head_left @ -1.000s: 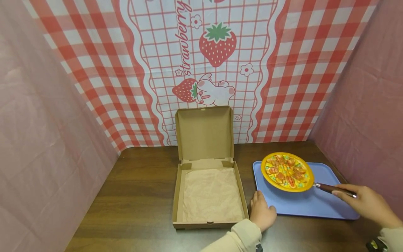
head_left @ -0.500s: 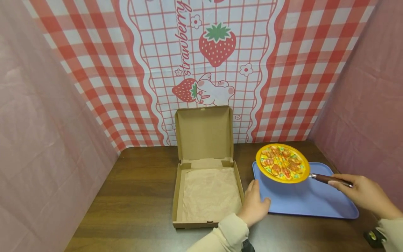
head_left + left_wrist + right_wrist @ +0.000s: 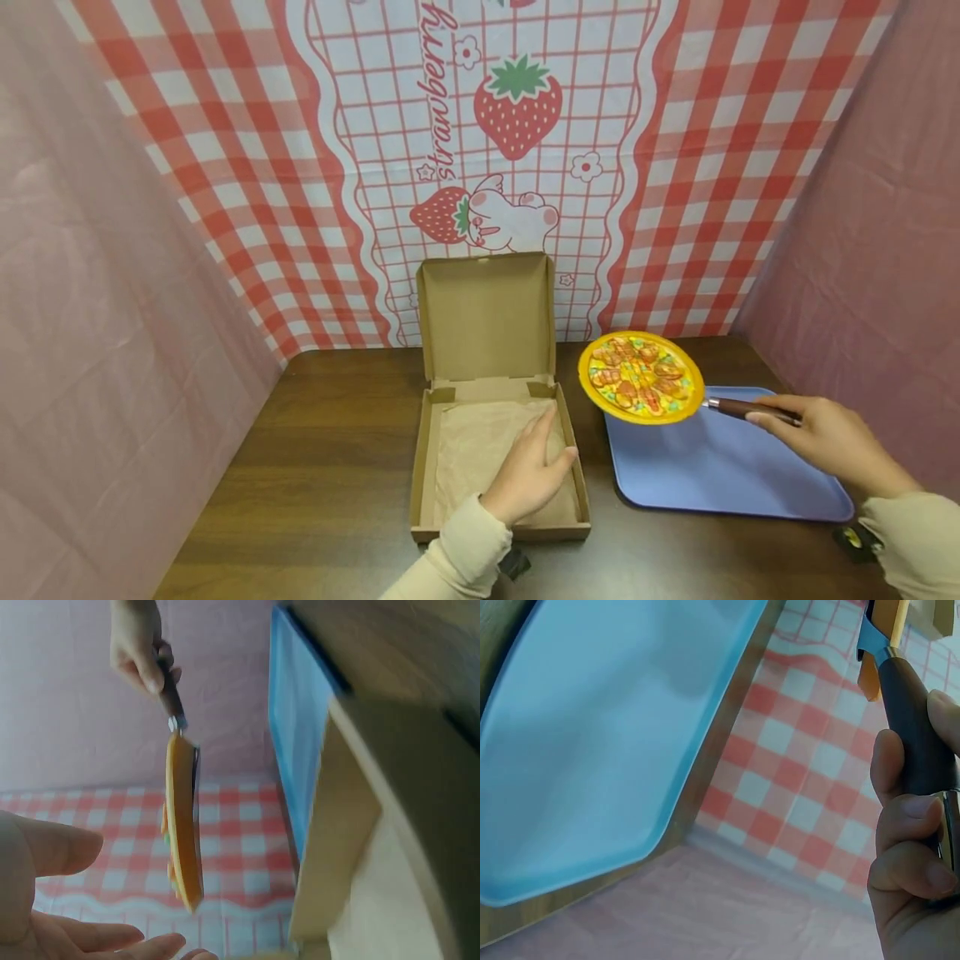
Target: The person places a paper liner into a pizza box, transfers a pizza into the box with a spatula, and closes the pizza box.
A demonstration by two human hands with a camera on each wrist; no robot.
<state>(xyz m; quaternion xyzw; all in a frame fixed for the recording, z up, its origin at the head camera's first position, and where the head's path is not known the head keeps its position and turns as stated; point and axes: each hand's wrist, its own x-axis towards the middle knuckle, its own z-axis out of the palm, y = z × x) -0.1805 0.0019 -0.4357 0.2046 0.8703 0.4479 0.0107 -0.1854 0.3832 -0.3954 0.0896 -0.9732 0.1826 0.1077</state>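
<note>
My right hand (image 3: 832, 442) grips the dark wooden handle of a pizza server (image 3: 735, 407), its fingers curled round it in the right wrist view. On the server's blade rests a whole toy-like pizza (image 3: 641, 379) with a yellow crust and colourful toppings. It is held in the air above the left part of the blue tray (image 3: 727, 487). The thin metal blade shows under the pizza (image 3: 185, 825) in the left wrist view. My left hand (image 3: 528, 475) hovers over the cardboard pizza box (image 3: 420, 467), fingers extended and thumb apart, holding nothing.
The box stands with its lid (image 3: 487, 321) raised at the back and brown paper (image 3: 472, 450) lining its base. All this is on a dark wooden table (image 3: 330, 467). A red checked cloth (image 3: 705, 167) hangs behind, with pink curtains (image 3: 870, 250) at the sides.
The right hand has carried the server and pizza leftward and a little up. My left hand has moved left from the tray's edge to over the box.
</note>
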